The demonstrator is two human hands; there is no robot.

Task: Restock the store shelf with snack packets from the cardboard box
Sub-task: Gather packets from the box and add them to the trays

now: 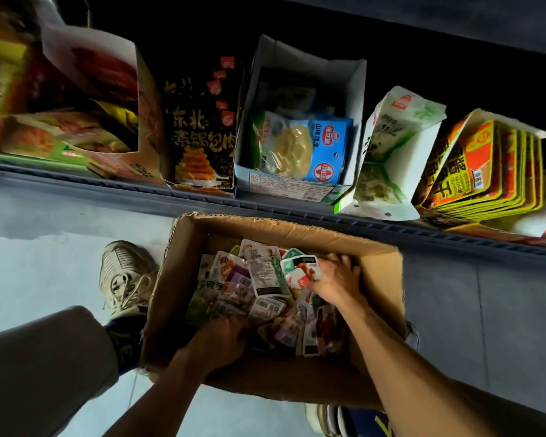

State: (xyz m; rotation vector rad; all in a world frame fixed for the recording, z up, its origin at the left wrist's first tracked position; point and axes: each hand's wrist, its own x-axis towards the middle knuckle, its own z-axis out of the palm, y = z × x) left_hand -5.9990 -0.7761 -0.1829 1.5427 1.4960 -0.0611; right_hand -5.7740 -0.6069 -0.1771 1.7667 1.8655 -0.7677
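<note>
An open cardboard box [183, 279] stands on the floor below the shelf, filled with several small snack packets [265, 275]. Both my hands are inside it. My left hand [221, 337] lies near the box's near wall with its fingers curled into the packets there. My right hand [334, 275] is deeper in, toward the far right corner, its fingers curled round a white-and-green packet [300, 266]. The shelf's grey front rail [139, 193] runs just beyond the box.
On the shelf stand open display cartons: a red-and-white one [108, 89], a black one [199, 130], a white one with blue packets [300, 143], a green-and-white bag carton [394, 152], and orange-yellow packs [492, 165]. My shoe [123, 272] and trouser leg flank the box's left side.
</note>
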